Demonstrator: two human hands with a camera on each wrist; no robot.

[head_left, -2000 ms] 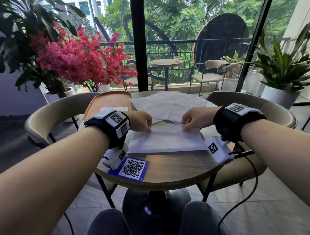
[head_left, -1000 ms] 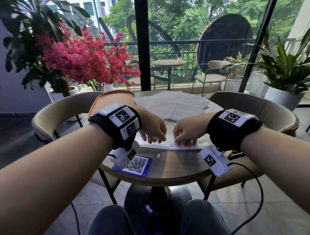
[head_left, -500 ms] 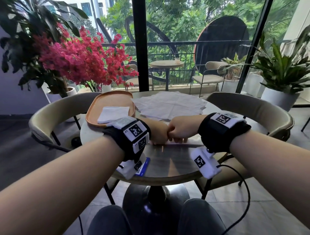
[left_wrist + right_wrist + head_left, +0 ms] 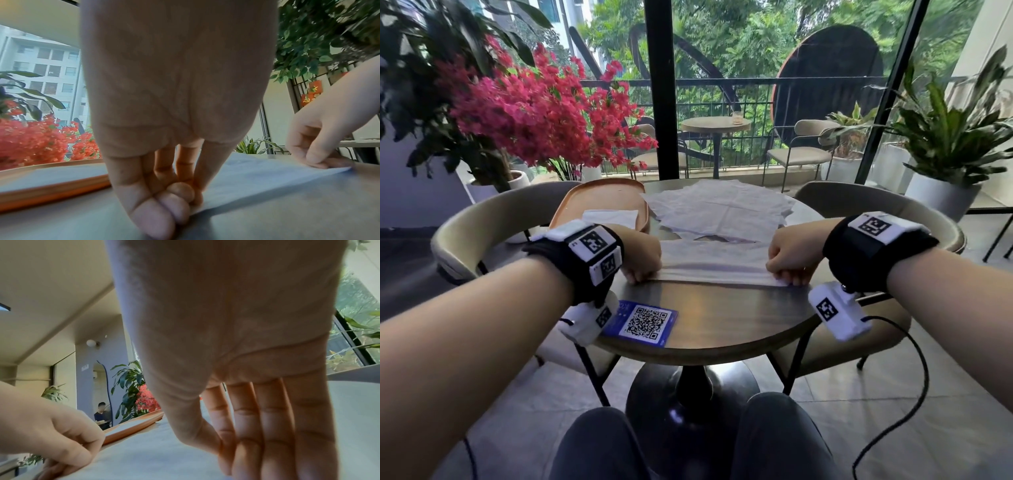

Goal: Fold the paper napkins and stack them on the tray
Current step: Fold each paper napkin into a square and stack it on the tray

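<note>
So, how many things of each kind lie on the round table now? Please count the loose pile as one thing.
tray: 1
folded napkin on the tray: 1
napkin being folded: 1
pile of unfolded napkins: 1 (its sheets cannot be counted)
blue card with a square code: 1
Total: 5

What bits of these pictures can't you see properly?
Head view: the left wristband covers the near end of the tray, so its folded napkins cannot be counted.
Head view: the left wrist camera hides a corner of the QR card.
Right wrist view: the bottom edge cuts the fingertips off the right hand, so pinch or press on the napkin is unclear.
Head view: the loose pile overlaps; sheets uncountable.
</note>
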